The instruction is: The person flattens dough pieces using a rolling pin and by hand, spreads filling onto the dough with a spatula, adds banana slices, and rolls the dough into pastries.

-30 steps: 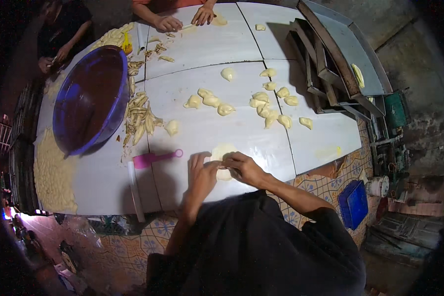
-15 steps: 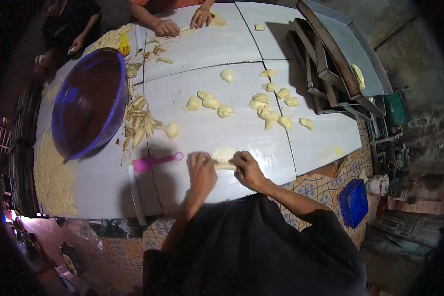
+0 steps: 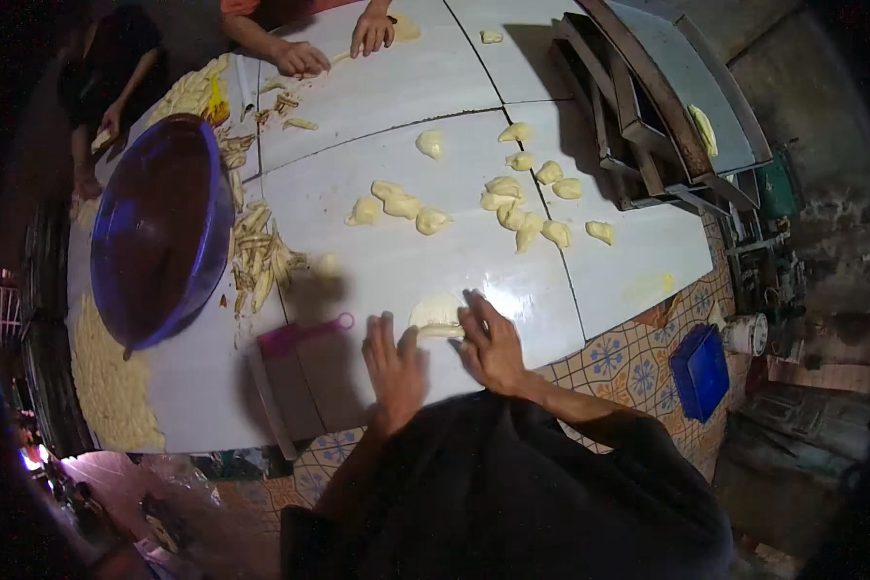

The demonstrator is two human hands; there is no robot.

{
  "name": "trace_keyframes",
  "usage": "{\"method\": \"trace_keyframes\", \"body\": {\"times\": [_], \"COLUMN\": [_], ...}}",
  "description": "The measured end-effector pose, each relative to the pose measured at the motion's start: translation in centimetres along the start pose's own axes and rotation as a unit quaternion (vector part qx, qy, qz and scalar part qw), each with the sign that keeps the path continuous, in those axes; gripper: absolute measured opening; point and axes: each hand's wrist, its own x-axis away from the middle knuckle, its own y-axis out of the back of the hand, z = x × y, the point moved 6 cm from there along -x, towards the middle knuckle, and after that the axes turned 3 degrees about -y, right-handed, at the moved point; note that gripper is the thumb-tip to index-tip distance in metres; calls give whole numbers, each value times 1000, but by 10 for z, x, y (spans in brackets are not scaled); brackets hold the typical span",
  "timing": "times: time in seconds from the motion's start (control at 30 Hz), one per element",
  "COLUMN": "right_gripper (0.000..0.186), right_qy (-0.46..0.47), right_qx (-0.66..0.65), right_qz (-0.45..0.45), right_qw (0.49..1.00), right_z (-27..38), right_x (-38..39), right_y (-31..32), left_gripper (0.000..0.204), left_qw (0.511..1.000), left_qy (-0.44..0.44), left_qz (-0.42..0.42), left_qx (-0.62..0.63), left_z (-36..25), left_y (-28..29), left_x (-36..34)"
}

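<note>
A thin pale dough sheet lies on the white tabletop with its near edge rolled into a tube. My left hand is at the roll's left end, fingers spread and blurred. My right hand touches the right end, fingers extended and apart. A pink scoop and a long pale rod lie left of my left hand. Several dough lumps sit beyond the sheet, in the middle and right of the table.
A blue basin of brown liquid, peels and small pale pieces fill the left side. Metal trays stand stacked back right. A blue crate is on the floor. A co-worker's hands work at the far edge; another person is far left.
The dough's near edge now shows as a tube between my hands. My fingers have stretched out and spread from their curled grip on it. The view has shifted slightly.
</note>
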Motion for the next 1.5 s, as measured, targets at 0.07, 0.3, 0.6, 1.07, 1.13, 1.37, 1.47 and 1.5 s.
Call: {"method": "trace_keyframes", "body": {"times": [0.07, 0.3, 0.6, 1.07, 1.13, 1.37, 1.47, 1.5], "right_gripper": [70, 61, 33, 53, 57, 57, 41, 39], "right_qy": [-6, -63, 62, -132, -209, -268, -231, -229], "right_qx": [67, 95, -116, -66, 57, 228, 35, -67], "right_qz": [68, -100, -20, -85, -222, -206, -134, -112], "right_qw": [995, 988, 991, 985, 951, 913, 963, 965], "right_z": [3, -16, -16, -120, -216, -290, -224, -208], "right_x": [8, -121, -68, 68, 102, 127, 108, 107], "right_y": [-29, -32, -16, 131, 185, 208, 208, 196], "left_gripper": [57, 71, 66, 49, 54, 45, 44, 43], "left_qw": [999, 998, 977, 999, 996, 947, 915, 900], "left_qy": [-6, 54, -91, 11, 39, 141, 212, 226], "left_qz": [23, -26, -53, -46, 16, -190, -259, -280], "left_qx": [-41, -20, 188, 19, 75, 215, 226, 245], "left_z": [5, 39, 28, -45, -49, -1, 7, 9], "left_y": [-15, -32, -7, -35, -46, -81, -58, -55], "left_x": [-6, -141, -85, 62, 58, 107, 124, 121]}}
